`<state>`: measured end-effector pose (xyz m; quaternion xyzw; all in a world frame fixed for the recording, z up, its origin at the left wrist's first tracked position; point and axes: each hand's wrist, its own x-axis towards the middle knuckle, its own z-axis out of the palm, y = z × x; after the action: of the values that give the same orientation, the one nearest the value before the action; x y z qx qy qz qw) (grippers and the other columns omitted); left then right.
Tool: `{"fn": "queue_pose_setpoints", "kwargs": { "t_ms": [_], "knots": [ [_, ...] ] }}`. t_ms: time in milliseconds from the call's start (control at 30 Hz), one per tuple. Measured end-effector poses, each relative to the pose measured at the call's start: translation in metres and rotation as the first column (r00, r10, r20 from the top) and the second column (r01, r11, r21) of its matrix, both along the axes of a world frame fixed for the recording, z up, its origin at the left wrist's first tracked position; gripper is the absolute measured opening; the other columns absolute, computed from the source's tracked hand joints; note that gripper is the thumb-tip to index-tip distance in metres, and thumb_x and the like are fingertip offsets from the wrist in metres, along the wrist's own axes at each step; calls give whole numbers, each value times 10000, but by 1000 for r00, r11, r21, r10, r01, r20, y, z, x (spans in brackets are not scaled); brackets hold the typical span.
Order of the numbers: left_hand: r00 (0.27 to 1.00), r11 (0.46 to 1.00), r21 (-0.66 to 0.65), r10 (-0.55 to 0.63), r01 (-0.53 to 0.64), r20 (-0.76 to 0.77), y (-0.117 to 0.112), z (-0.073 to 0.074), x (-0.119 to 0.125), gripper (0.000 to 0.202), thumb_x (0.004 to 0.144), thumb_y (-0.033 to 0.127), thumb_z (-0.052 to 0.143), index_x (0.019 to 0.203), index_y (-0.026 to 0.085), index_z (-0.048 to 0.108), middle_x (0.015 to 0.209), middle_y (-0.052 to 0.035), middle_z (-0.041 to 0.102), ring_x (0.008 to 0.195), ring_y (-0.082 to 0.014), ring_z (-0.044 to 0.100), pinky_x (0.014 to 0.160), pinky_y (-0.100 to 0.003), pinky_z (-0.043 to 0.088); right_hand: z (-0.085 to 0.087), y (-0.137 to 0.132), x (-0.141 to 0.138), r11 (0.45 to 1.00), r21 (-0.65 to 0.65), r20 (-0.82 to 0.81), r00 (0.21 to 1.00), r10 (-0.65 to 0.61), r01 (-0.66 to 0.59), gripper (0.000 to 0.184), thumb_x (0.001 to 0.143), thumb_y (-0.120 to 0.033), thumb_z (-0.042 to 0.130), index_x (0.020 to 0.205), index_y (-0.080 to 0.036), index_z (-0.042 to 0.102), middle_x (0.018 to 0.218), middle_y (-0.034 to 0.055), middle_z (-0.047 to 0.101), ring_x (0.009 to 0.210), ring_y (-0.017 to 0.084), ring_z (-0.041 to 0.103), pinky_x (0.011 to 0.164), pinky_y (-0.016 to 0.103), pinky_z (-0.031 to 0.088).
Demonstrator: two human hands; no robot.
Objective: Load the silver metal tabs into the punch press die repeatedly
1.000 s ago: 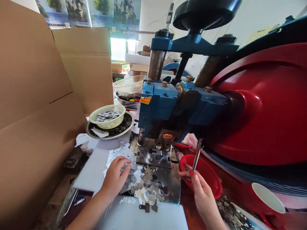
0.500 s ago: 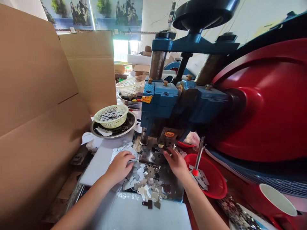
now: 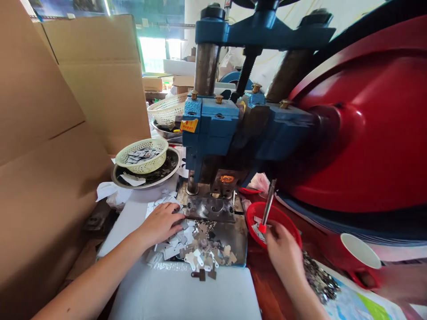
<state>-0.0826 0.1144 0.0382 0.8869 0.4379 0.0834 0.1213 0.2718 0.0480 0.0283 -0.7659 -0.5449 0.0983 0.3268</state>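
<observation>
My left hand [image 3: 165, 224] rests over a heap of flat metal pieces [image 3: 180, 244], just left of the press's steel die [image 3: 210, 208]. Its fingertips and thumb come together on a thin grey piece, which is mostly covered. Over a red bowl [image 3: 251, 209], my right hand [image 3: 285, 249] has bent fingers beside the red tip of a metal lever [image 3: 269, 202]. Whether those fingers touch the lever or hold a small piece is hidden. Several flat pieces lie inside the bowl. Above the die stands the blue press [image 3: 216, 115], its punch raised.
A large red flywheel [image 3: 367, 124] fills the right side. Cardboard [image 3: 93, 80] walls the left. A pale basket [image 3: 143, 166] of metal pieces sits on a steel basin [image 3: 173, 166]. A red mug [image 3: 360, 255] and a pile of shiny scraps [image 3: 320, 280] are at the lower right.
My right hand has left the die and moved right to the red bowl and lever. My left hand stays beside the die. The camera view has shifted slightly.
</observation>
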Motion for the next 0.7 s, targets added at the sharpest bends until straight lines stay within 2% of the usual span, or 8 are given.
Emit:
{"fn": "queue_pose_setpoints", "kwargs": {
  "t_ms": [67, 100, 133, 200, 300, 433, 600, 700],
  "knots": [
    [999, 999, 21, -36, 35, 16, -1, -2, 1, 211, 858, 397, 534, 1003, 299, 651, 1138, -34, 548, 1070, -247, 484, 916, -404, 377, -8, 0, -23, 970, -19, 18, 969, 245, -244, 328, 843, -429, 436, 911, -207, 667, 894, 78, 683, 854, 238, 613, 765, 354, 461],
    [998, 998, 27, -51, 51, 21, -2, -2, 1, 199, 854, 399, 544, 975, 290, 658, 1134, -32, 553, 1066, -243, 488, 921, -403, 373, -13, 3, -37, 924, -36, 28, 923, 383, -382, 302, 863, -393, 426, 916, -223, 670, 920, 66, 683, 884, 227, 611, 803, 353, 455],
    [998, 998, 29, -63, 62, 25, -3, -3, 2, 188, 845, 400, 561, 952, 282, 661, 1128, -31, 560, 1061, -240, 493, 923, -402, 371, -17, 7, -51, 883, -43, 56, 882, 468, -467, 278, 873, -359, 429, 927, -233, 671, 930, 58, 680, 899, 221, 606, 820, 352, 451],
    [997, 998, 13, -66, 66, 36, -5, -4, 5, 171, 816, 388, 605, 924, 266, 656, 1117, -29, 571, 1049, -237, 502, 922, -396, 371, -24, 17, -73, 840, -89, 133, 830, 542, -535, 250, 884, -297, 433, 964, -248, 665, 920, 44, 675, 897, 215, 599, 824, 352, 446],
    [997, 998, -59, -11, 16, 80, -10, -6, 9, 197, 759, 356, 671, 917, 245, 631, 1144, -29, 562, 1072, -239, 496, 925, -382, 373, -31, 27, -86, 838, -154, 252, 800, 545, -523, 221, 891, -262, 443, 922, -245, 661, 861, 38, 661, 853, 214, 595, 778, 343, 444],
    [984, 985, -162, 90, -65, 152, -17, -8, 15, 214, 683, 336, 730, 825, 222, 619, 1157, -26, 545, 1083, -240, 484, 907, -350, 380, -37, 28, -84, 857, -148, 308, 800, 515, -494, 184, 894, -245, 452, 849, -225, 629, 831, 38, 647, 823, 208, 590, 745, 329, 433],
    [969, 974, -208, 137, -94, 204, -20, -5, 24, 116, 735, 306, 669, 718, 206, 612, 884, -8, 618, 887, -199, 539, 789, -307, 385, -33, 24, -84, 854, -57, 263, 818, 512, -516, 145, 875, -235, 464, 799, -219, 587, 785, 28, 628, 782, 197, 585, 715, 319, 432],
    [913, 941, -307, 247, -145, 324, -24, -2, 29, 145, 807, 335, 574, 750, 209, 616, 757, 11, 618, 744, -164, 544, 690, -273, 377, -23, 28, -86, 835, 51, 196, 825, 530, -548, 138, 871, -235, 461, 788, -216, 569, 798, 26, 619, 793, 185, 578, 732, 306, 437]
  ]
}}
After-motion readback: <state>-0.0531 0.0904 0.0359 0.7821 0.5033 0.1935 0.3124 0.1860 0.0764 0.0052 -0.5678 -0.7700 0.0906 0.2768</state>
